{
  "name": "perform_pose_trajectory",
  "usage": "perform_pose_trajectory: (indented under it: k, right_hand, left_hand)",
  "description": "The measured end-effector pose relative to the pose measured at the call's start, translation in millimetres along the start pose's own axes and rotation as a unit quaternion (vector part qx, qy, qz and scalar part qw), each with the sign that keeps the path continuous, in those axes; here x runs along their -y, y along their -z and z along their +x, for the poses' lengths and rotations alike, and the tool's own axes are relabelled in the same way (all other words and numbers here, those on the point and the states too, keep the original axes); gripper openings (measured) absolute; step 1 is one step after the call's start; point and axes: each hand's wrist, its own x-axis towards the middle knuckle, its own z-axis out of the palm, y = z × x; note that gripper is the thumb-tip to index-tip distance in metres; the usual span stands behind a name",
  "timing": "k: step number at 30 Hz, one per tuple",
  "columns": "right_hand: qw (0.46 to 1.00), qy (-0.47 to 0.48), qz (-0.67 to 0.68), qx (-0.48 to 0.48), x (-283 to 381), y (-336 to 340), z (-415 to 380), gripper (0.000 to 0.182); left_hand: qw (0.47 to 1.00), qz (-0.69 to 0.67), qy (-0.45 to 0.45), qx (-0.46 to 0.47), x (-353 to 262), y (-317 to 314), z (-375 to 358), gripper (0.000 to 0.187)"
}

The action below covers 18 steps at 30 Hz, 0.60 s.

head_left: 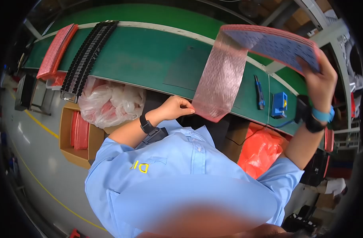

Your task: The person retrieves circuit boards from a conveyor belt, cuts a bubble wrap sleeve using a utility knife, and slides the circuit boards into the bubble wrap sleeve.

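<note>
My left hand (179,108) pinches the lower corner of a pink translucent bubble-wrap bag (221,79), its thumb and fingers closed together. The bag hangs slanting over the table's front edge, and its upper end meets a long blue-grey panel (272,45) with pink edges and rows of dark marks. Raised high at the right, my right hand (321,77) grips the far end of that panel, fingers closed around it. The panel is held well above the green table (149,55).
On the table lie a blue-and-black utility knife (259,93), a blue tape-dispenser-like block (279,105), a black slotted rack (88,55) and stacked pink bags (57,49). Below are a cardboard box (66,137), clear plastic bags (110,101) and a red plastic bag (261,150).
</note>
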Motion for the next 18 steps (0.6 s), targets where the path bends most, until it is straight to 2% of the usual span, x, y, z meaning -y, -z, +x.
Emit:
perform_pose_trajectory:
  k: [2, 3, 5, 7, 9, 11, 12, 14, 15, 18]
  right_hand:
    - [0.980, 0.052, -0.184, -0.064, -7, -31, 6, 0.027]
    - [0.951, 0.087, -0.280, -0.095, -5, -39, 0, 0.023]
    - [0.927, 0.117, -0.345, -0.094, -2, -95, -6, 0.012]
    - [0.921, 0.117, -0.365, -0.066, -15, -129, -18, 0.012]
    - [0.929, 0.106, -0.353, -0.038, -19, -162, -38, 0.022]
    - [0.913, 0.075, -0.400, 0.004, -14, -195, -64, 0.031]
    - [0.914, 0.081, -0.398, 0.009, -8, -204, -72, 0.031]
    - [0.937, 0.031, -0.344, 0.055, 2, -220, -87, 0.037]
    - [0.937, 0.035, -0.342, 0.058, 1, -225, -94, 0.037]
    - [0.954, -0.001, -0.294, 0.051, -6, -239, -111, 0.053]
  left_hand:
    - [0.985, -0.167, 0.036, -0.023, 5, -6, 7, 0.027]
    - [0.967, -0.249, 0.043, -0.038, 2, -19, 16, 0.020]
    - [0.956, -0.287, 0.030, -0.053, 9, -33, 19, 0.018]
    - [0.927, -0.362, -0.002, -0.096, 12, -42, 23, 0.013]
    - [0.935, -0.337, -0.018, -0.111, 14, -45, 16, 0.014]
    - [0.948, -0.286, -0.053, -0.132, 16, -47, 11, 0.015]
    - [0.945, -0.290, -0.052, -0.138, 14, -48, 10, 0.015]
    - [0.957, -0.258, -0.016, -0.135, 9, -44, 5, 0.018]
    - [0.961, -0.241, 0.001, -0.133, 6, -41, 4, 0.020]
    - [0.959, -0.240, 0.030, -0.149, -6, -36, 5, 0.020]
